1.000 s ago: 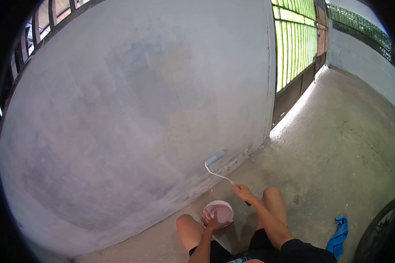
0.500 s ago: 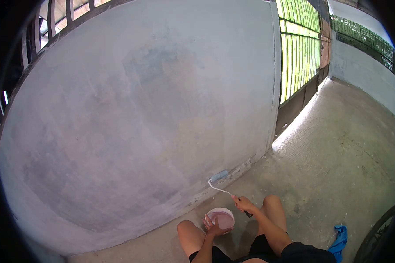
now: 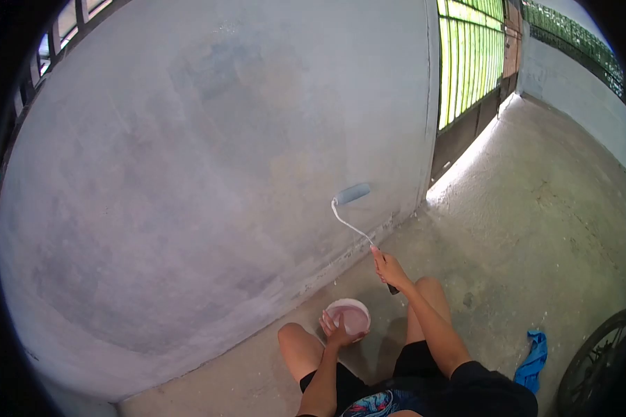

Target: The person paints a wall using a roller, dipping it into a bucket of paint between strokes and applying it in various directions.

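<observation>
My right hand (image 3: 388, 267) is closed around the dark handle of a paint roller (image 3: 353, 193). The roller's grey-blue sleeve lies against the lower part of the grey wall (image 3: 209, 181), and its bent white metal frame runs down to my fist. Between my knees stands a small round bucket (image 3: 359, 304) with a pale rim and pinkish inside. My left hand (image 3: 337, 335) grips the near left side of this bucket, fingers at its rim. How much is inside the bucket is hard to make out.
A concrete floor (image 3: 508, 229) stretches to the right, with a blue cloth (image 3: 532, 361) lying on it. Beside the cloth is a black spoked wheel (image 3: 600, 358). A barred metal gate (image 3: 471, 62) closes the wall's right end.
My right hand has moved the paint roller up the wall from near its base. My left hand stays on the bucket. The view has tilted down slightly.
</observation>
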{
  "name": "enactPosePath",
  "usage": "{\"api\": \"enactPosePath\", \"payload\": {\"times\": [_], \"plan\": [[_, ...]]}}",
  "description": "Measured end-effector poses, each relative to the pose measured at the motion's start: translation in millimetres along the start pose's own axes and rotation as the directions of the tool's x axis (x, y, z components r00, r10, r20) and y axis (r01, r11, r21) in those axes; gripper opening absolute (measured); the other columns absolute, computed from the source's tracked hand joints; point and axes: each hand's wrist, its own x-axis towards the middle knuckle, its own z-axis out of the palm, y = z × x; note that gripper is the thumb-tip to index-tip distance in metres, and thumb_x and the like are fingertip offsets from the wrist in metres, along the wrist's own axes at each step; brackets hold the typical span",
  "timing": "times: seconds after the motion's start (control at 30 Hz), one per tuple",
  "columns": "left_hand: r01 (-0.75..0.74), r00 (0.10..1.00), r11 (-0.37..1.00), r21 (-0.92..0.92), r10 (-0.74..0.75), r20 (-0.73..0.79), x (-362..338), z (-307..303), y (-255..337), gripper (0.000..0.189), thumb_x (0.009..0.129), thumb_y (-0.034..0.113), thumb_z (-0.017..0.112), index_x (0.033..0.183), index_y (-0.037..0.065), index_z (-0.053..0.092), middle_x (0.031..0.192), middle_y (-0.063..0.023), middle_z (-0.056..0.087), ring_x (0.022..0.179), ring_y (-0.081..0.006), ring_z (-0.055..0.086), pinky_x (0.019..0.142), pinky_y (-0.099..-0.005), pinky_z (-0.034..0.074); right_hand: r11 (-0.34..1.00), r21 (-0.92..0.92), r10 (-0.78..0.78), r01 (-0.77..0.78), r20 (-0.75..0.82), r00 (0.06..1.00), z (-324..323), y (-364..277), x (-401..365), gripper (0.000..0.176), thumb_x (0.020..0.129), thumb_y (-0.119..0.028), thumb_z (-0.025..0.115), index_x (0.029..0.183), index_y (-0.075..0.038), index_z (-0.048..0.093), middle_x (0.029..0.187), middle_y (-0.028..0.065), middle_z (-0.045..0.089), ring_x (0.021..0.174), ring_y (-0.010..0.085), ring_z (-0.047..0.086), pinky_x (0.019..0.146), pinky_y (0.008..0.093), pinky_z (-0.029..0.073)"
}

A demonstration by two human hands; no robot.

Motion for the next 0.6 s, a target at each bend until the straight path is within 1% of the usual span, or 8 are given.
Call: {"api": "enactPosePath", "payload": {"times": [0.07, 0.1, 0.17, 0.27, 0.4, 0.47, 0.5, 0.6], "plan": [[0.021, 0.999, 1.000, -0.009, -0.021, 0.044, -2.7, -4.9, 1.7, 0.139, 0.045, 0.089, 0.062, 0.150, 0.011, 0.016, 0.146, -0.0302, -0.029, 0.133, -0.0533, -0.025, 0.111, -0.0579, -0.003, 0.991, -0.098, 0.092, -0.089, 0.022, 0.996, -4.0, 27.8, -4.7, 0.060, 0.092, -0.063, 0.042, 0.067, -0.009, 0.048, 0.054, -0.0007, 0.045, 0.041, 0.0093, 0.042, 0.039, 0.0252, 0.034], [0.041, 0.997, 0.999, -0.027, -0.039, 0.072, -0.9, -3.5, 2.1, 0.138, 0.046, 0.089, 0.062, 0.151, 0.011, 0.016, 0.146, -0.0299, -0.030, 0.133, -0.0529, -0.026, 0.111, -0.0576, -0.004, 0.991, -0.100, 0.092, -0.090, 0.020, 0.996, -5.3, 36.2, -8.4, 0.060, 0.092, -0.063, 0.042, 0.067, -0.009, 0.048, 0.054, -0.0007, 0.045, 0.041, 0.0093, 0.042, 0.039, 0.0252, 0.034], [0.030, 0.997, 0.999, -0.038, -0.028, 0.066, 2.1, -1.7, 1.3, 0.138, 0.046, 0.089, 0.062, 0.151, 0.012, 0.015, 0.146, -0.0297, -0.030, 0.133, -0.0527, -0.026, 0.111, -0.0577, -0.005, 0.951, -0.206, 0.240, -0.229, 0.030, 0.970, -6.7, 51.8, -13.0, 0.061, 0.091, -0.064, 0.044, 0.069, -0.007, 0.051, 0.054, -0.0002, 0.045, 0.042, 0.0102, 0.043, 0.039, 0.0257, 0.035], [0.028, 0.997, 0.998, -0.059, -0.024, 0.072, -1.9, -3.0, 0.8, 0.138, 0.046, 0.089, 0.062, 0.151, 0.012, 0.014, 0.146, -0.0295, -0.030, 0.133, -0.0525, -0.027, 0.111, -0.0575, -0.005, 0.936, -0.247, 0.281, -0.252, 0.089, 0.956, -4.5, 65.9, -6.5, 0.063, 0.090, -0.064, 0.044, 0.071, -0.005, 0.054, 0.054, 0.0002, 0.045, 0.042, 0.0107, 0.043, 0.039, 0.0263, 0.036], [0.040, 0.995, 0.995, -0.086, -0.032, 0.092, -5.2, -11.0, 7.0, 0.138, 0.047, 0.088, 0.062, 0.151, 0.012, 0.014, 0.146, -0.0299, -0.029, 0.133, -0.0522, -0.027, 0.111, -0.0567, -0.004, 0.928, -0.270, 0.282, -0.257, 0.060, 0.957, -6.1, 52.2, -8.7, 0.063, 0.091, -0.063, 0.044, 0.071, -0.004, 0.054, 0.053, 0.0005, 0.045, 0.042, 0.0114, 0.043, 0.039, 0.0272, 0.036], [0.035, 0.996, 0.998, -0.049, -0.031, 0.079, -3.5, -10.2, 6.5, 0.138, 0.047, 0.088, 0.062, 0.150, 0.011, 0.015, 0.146, -0.0304, -0.029, 0.133, -0.0522, -0.027, 0.112, -0.0565, -0.004, 0.957, -0.269, 0.125, -0.113, 0.027, 0.992, -7.4, 47.7, -9.2, 0.063, 0.091, -0.063, 0.044, 0.069, -0.005, 0.054, 0.053, 0.0008, 0.045, 0.041, 0.0121, 0.043, 0.039, 0.0277, 0.036], [0.032, 0.998, 0.999, -0.011, -0.031, 0.062, -3.6, -7.6, 5.1, 0.137, 0.047, 0.088, 0.063, 0.150, 0.010, 0.016, 0.146, -0.0310, -0.028, 0.133, -0.0521, -0.026, 0.112, -0.0562, -0.003, 0.955, -0.272, 0.133, -0.120, 0.029, 0.991, -7.7, 46.4, -9.3, 0.063, 0.091, -0.063, 0.044, 0.069, -0.005, 0.054, 0.053, 0.0008, 0.045, 0.041, 0.0121, 0.043, 0.039, 0.0277, 0.036], [0.006, 1.000, 0.999, -0.040, -0.005, 0.018, -2.3, -3.4, 2.2, 0.138, 0.046, 0.089, 0.062, 0.150, 0.008, 0.018, 0.146, -0.0327, -0.027, 0.134, -0.0523, -0.025, 0.111, -0.0571, -0.003, 0.969, -0.236, 0.074, -0.067, 0.023, 0.997, -6.1, 46.8, -13.2, 0.063, 0.090, -0.063, 0.044, 0.068, -0.005, 0.053, 0.053, 0.0007, 0.045, 0.040, 0.0125, 0.043, 0.038, 0.0280, 0.035]]}}
